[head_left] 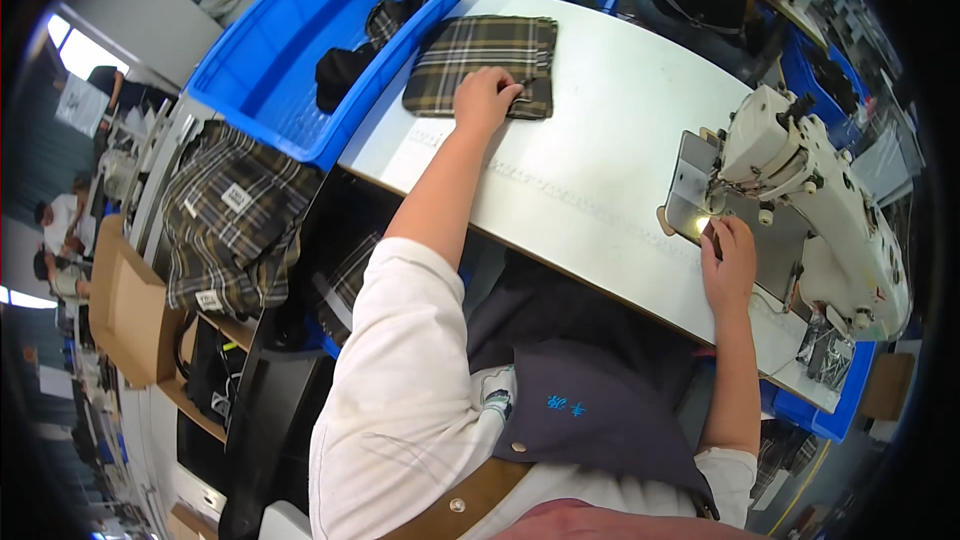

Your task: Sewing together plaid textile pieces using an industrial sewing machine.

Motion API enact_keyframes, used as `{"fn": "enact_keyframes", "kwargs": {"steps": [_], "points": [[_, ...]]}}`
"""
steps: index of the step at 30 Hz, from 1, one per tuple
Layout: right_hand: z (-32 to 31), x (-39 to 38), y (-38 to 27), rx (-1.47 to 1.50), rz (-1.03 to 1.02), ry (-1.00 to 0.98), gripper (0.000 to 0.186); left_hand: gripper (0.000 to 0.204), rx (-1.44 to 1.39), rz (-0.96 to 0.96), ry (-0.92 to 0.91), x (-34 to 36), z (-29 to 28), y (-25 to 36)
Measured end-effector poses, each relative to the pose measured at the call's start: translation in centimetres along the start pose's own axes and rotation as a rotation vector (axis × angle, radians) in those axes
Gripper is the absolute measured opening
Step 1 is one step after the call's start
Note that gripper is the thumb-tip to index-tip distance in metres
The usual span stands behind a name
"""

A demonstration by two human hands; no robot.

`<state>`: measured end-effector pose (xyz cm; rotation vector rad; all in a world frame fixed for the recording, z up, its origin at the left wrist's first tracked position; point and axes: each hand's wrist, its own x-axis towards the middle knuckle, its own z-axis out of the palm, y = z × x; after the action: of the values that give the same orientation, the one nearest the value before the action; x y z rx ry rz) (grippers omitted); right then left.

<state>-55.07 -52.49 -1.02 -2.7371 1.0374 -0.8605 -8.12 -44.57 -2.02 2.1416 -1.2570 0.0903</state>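
On the far left of the white sewing table (600, 150) lies a flat, folded stack of brown, black and white plaid fabric (535, 45). My left hand (485, 100) rests on its near edge, thumb and fingers curled together on the cloth. At the right, the white sewing machine (835, 210) stands with its small lamp lit. My right hand (732, 258) is just in front of the needle area, closed around a small dark piece (711, 237). The fingers mostly hide that piece, and I cannot tell its kind.
A blue bin (265, 50) with dark and plaid pieces stands against the table's left side. Below it hang plaid garments (235, 220) with white labels, beside an open cardboard box (130, 300). Another blue bin (850, 400) sits under the table's right end.
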Motion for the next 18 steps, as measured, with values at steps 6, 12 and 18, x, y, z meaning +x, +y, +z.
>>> {"fn": "enact_keyframes", "kwargs": {"steps": [6, 12, 18], "points": [[-0.4, 0.2, 0.2, 0.029, 0.007, 0.036, 0.031, 0.024, -0.188, -0.122, 0.089, 0.7, 0.8, 0.0], [-0.1, 0.4, 0.2, 0.048, -0.03, 0.044, 0.03, 0.032, -0.545, -0.34, 0.061, 1.8, -1.3, -0.1], [-1.0, -0.9, 0.7, 0.016, -0.057, 0.041, 0.032, 0.013, -0.258, 0.342, -0.184, -10.1, 2.6, 14.6]]}}
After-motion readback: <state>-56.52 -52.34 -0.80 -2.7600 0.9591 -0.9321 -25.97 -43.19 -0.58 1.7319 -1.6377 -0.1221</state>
